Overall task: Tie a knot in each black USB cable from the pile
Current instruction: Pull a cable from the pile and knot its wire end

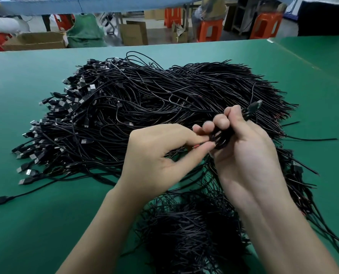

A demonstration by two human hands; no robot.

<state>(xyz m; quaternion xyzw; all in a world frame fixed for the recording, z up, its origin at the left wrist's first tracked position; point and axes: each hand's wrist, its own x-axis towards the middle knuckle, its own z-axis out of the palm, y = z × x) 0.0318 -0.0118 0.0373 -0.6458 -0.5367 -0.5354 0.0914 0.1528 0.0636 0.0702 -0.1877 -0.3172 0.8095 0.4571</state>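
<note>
1. The green table (36,80) carries the pile (145,99) of black USB cables. It spreads beyond and to the left of both hands, with its plugs bunched on the far-left side.
2. A smaller heap (184,224) of cables lies nearer the person than the hands, under and between the wrists. Whether these are already knotted I cannot tell; the strands blur together there.
3. The right hand (249,155) is palm-up with its fingers curled round the held cable (220,142), gathered as a loose loop in the fist.
4. The left hand (156,155) sits just beside it, to its left. Its thumb and forefinger pinch the same cable's free end (197,145), where a bit of red shows.
5. The plug (254,106) sticks out past the right hand's fingertips, pointing away and to the right. The cable's long axis therefore runs diagonally, from the plug at the far right down to the pinched tip at the near left.
6. Judged from this, the knot is being formed. The left hand is the nearer to the free end and needs to pass it rightward through the loop the right hand keeps open.
</note>
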